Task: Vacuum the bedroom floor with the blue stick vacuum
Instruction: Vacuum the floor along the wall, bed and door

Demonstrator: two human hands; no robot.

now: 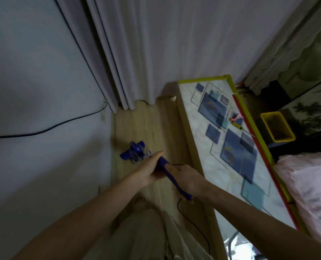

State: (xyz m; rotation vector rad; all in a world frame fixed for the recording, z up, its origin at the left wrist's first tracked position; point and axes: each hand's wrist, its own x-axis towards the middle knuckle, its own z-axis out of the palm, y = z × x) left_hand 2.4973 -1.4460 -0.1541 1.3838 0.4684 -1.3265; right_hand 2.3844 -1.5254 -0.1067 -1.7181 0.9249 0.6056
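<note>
Wood floor (152,124), one vacuum (172,177), two hands

The open floor (137,124) is a narrow strip of pale wood, shut in by the wall (43,91) on the left and the long side of the patterned bench (231,147) on the right. At the far end the grey curtain (146,53) hangs down to the boards and closes the lane. The blue vacuum head (135,152) sits near the wall side (open floor shows between it and the bench). A black cord (191,222) trails across the near floor, and a black cable (62,124) runs along the wall.
</note>
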